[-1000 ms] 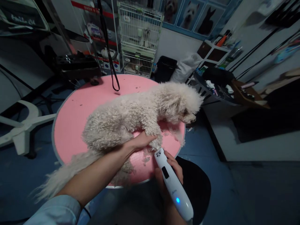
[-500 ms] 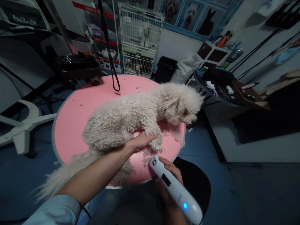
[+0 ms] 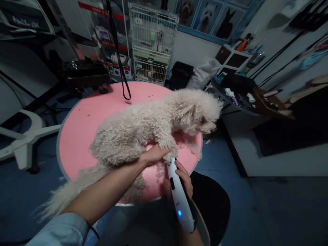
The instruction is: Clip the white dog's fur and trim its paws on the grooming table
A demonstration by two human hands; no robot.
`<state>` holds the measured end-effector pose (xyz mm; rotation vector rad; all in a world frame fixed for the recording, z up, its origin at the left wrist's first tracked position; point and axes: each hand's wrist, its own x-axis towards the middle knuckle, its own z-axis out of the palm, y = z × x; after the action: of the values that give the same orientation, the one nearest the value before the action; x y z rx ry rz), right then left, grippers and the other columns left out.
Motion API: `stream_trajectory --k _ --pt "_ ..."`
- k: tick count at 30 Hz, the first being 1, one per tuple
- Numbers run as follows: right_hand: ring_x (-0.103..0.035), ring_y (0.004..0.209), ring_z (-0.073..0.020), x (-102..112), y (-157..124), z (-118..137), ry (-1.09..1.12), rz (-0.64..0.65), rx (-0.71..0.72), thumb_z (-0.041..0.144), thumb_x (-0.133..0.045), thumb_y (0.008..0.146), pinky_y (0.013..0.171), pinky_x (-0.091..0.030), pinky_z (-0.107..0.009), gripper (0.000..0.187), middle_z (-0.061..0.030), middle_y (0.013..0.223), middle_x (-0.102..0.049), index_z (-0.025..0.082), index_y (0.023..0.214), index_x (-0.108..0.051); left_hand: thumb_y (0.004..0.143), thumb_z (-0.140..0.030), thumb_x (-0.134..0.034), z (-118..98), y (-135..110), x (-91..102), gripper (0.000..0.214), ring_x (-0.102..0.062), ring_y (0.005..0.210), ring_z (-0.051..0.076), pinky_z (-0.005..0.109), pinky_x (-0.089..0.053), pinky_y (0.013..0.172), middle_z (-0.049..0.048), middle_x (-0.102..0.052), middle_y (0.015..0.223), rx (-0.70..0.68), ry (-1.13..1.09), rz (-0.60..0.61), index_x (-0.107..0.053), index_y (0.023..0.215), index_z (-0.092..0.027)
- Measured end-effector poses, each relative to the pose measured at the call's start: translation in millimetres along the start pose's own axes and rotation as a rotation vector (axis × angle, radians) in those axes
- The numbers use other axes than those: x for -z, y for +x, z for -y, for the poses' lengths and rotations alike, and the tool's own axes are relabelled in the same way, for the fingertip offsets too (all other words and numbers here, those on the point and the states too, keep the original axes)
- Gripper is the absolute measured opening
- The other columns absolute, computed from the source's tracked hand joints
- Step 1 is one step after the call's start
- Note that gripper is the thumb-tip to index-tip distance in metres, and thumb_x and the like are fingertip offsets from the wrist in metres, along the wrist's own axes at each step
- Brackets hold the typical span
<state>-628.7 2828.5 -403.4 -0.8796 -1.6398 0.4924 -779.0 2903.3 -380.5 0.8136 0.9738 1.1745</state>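
A curly cream-coloured dog (image 3: 133,130) lies on a round pink table (image 3: 79,133), its head toward the right. My left hand (image 3: 155,154) is closed around the dog's front leg, just above the paw (image 3: 169,156). In my right hand (image 3: 185,179) is a white hair clipper (image 3: 179,201) with a blue light lit. The clipper's head is at the paw; whether the blade touches the fur I cannot tell. Loose clipped fur (image 3: 160,172) lies on the table below the paw.
A black leash loop (image 3: 126,92) hangs over the table's far side. Wire cages (image 3: 153,41) and a black bin (image 3: 181,73) stand behind. At the right is a side table (image 3: 238,97) with small items. A white stand base (image 3: 28,136) is at the left, a black seat (image 3: 212,205) in front.
My right hand has brought the clipper up and turned it more upright, so its head has reached the paw. My left hand keeps its hold on the leg, and the dog lies as before.
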Motion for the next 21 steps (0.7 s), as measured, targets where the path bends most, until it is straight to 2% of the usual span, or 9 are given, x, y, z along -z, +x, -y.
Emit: stream_trajectory --k 2,4,5,7,10,11,13,16,21 --pt "-0.058 0.119 -0.0311 10 5 4 0.203 0.135 -0.163 0.032 -0.070 0.078 0.094 -0.052 -0.052 0.037 -0.0142 0.128 -0.060 0.023 0.109 -0.053 0.067 -0.027 -0.072 1 0 1.1 0.025 -0.057 0.078 0.016 0.028 -0.046 0.075 0.0038 -0.066 0.085 0.003 -0.014 -0.025 -0.062 0.086 -0.014" --pt "-0.064 0.110 -0.0313 22 7 4 0.439 0.201 -0.290 0.047 -0.067 0.078 0.083 -0.056 -0.048 0.037 -0.0132 0.116 -0.066 0.024 0.103 -0.053 0.067 -0.027 -0.073 2 0 2.0 0.029 -0.059 0.081 0.017 0.029 -0.046 0.077 0.0050 -0.068 0.091 0.012 -0.041 -0.015 -0.062 0.090 -0.014" --pt "-0.067 0.101 -0.0298 27 7 3 0.527 0.166 -0.335 0.051 -0.065 0.078 0.076 -0.058 -0.044 0.039 -0.0116 0.108 -0.068 0.024 0.101 -0.052 0.068 -0.028 -0.073 3 0 2.3 0.030 -0.059 0.082 0.017 0.029 -0.046 0.078 0.0055 -0.068 0.094 0.019 -0.054 -0.002 -0.062 0.092 -0.014" --pt "-0.069 0.078 -0.0218 32 3 1 0.601 -0.012 -0.382 0.051 -0.065 0.078 0.061 -0.057 -0.033 0.038 -0.0080 0.100 -0.069 0.024 0.102 -0.051 0.068 -0.030 -0.073 5 0 2.4 0.031 -0.060 0.082 0.017 0.029 -0.047 0.077 0.0057 -0.069 0.094 0.039 -0.067 0.012 -0.063 0.093 -0.014" --pt "-0.060 0.055 -0.0104 28 -6 2 0.501 -0.235 -0.392 0.045 -0.067 0.079 0.050 -0.051 -0.026 0.039 -0.0084 0.115 -0.064 0.024 0.106 -0.048 0.067 -0.032 -0.074 6 -1 1.5 0.029 -0.061 0.079 0.018 0.029 -0.047 0.073 0.0046 -0.069 0.085 0.096 -0.064 -0.019 -0.063 0.087 -0.015" --pt "-0.061 0.057 -0.0111 24 -8 4 0.442 -0.248 -0.388 0.045 -0.068 0.079 0.051 -0.052 -0.026 0.040 -0.0096 0.118 -0.063 0.024 0.106 -0.047 0.067 -0.033 -0.074 6 -2 1.1 0.029 -0.061 0.077 0.018 0.029 -0.048 0.071 0.0040 -0.068 0.082 0.113 -0.073 -0.026 -0.062 0.086 -0.015" --pt "-0.068 0.078 -0.0200 16 -10 7 0.333 -0.235 -0.376 0.045 -0.068 0.078 0.061 -0.055 -0.033 0.042 -0.0115 0.116 -0.063 0.024 0.106 -0.045 0.067 -0.034 -0.075 7 -2 0.5 0.029 -0.060 0.072 0.017 0.029 -0.048 0.067 0.0028 -0.067 0.080 0.125 -0.099 -0.022 -0.061 0.085 -0.016" --pt "-0.064 0.107 -0.0290 4 -9 11 0.269 -0.217 -0.387 0.041 -0.070 0.076 0.077 -0.056 -0.042 0.042 -0.0126 0.116 -0.064 0.024 0.105 -0.045 0.066 -0.035 -0.076 7 -3 -0.1 0.030 -0.058 0.067 0.015 0.028 -0.047 0.064 0.0015 -0.065 0.078 0.103 -0.104 -0.030 -0.060 0.083 -0.016" --pt "-0.064 0.108 -0.0279 -7 -3 15 0.289 -0.215 -0.320 0.040 -0.071 0.075 0.080 -0.055 -0.043 0.042 -0.0122 0.118 -0.064 0.024 0.104 -0.045 0.066 -0.030 -0.073 2 -4 -0.9 0.024 -0.057 0.068 0.015 0.028 -0.047 0.067 0.0016 -0.064 0.075 0.089 -0.026 -0.074 -0.059 0.079 -0.015"
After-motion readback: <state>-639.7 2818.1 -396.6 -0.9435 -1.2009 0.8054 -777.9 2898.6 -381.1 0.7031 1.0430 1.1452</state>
